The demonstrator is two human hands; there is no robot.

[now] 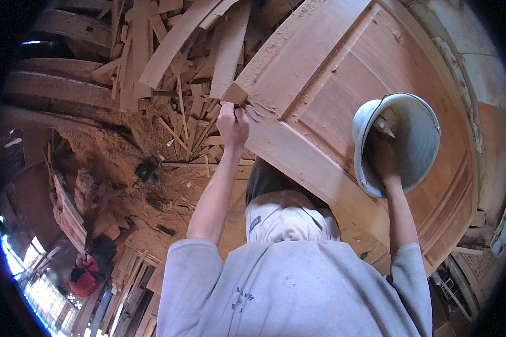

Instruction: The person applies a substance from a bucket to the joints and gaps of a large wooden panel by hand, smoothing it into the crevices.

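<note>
head view | my left hand pinches corner of big wooden door panel, fingers closed on its edge | my right hand sits inside tilted grey metal bucket, grip hidden, cannot tell | panel likely heavy, stiff; best held at frame edges | offcut pile behind.

- Wooden door panel – big, reddish-brown w/ raised framing, lying flat, its near corner being gripped at the edge.
- Metal bucket – grey, dented, tipping on its side over the panel, open mouth facing the viewer, sawdust clinging inside.
</note>
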